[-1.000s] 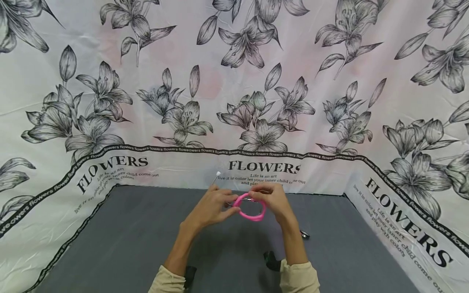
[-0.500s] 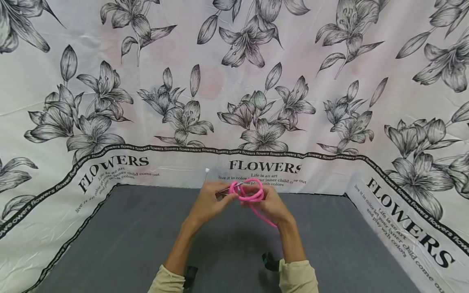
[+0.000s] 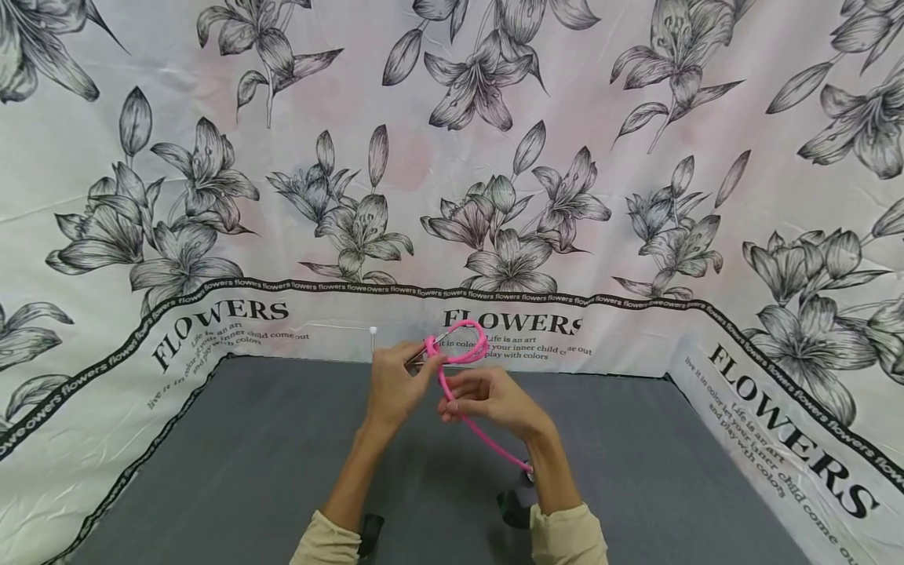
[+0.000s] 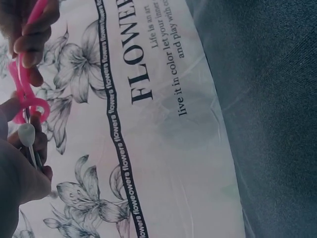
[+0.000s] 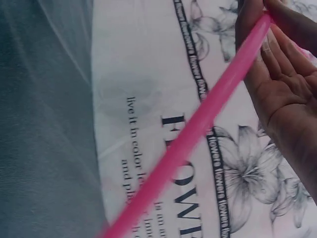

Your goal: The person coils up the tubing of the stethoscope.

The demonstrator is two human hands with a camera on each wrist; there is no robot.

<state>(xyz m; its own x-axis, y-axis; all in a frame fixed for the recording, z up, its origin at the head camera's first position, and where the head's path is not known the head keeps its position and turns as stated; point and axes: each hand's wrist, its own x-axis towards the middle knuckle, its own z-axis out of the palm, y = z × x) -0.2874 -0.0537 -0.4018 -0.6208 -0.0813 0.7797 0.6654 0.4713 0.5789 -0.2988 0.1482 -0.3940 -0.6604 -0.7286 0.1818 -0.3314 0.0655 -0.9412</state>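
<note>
A stethoscope with a pink tube [image 3: 494, 446] is held up between the two hands. My left hand [image 3: 395, 384] grips its metal ear tubes, and one white ear tip [image 3: 373, 331] sticks up above the knuckles. Beyond the left fingers the pink tubing forms a loop [image 3: 482, 345], crossed by a strip of metal. My right hand [image 3: 497, 402] pinches the tube below that loop, its thumb and fingers meeting around it in the right wrist view. From there the tube slants down to the silver chest piece [image 3: 527, 471], partly hidden by the right wrist.
A grey table surface [image 3: 268, 471] lies under the hands. Behind and at both sides hangs a white cloth [image 3: 353, 318] printed with flowers and lettering. Dark straps [image 3: 513, 510] show near both sleeves.
The right hand has left the loop and moved lower, onto the tube. The loop has risen, the left hand has shifted slightly left, and the tube's far end now hangs down by the right wrist.
</note>
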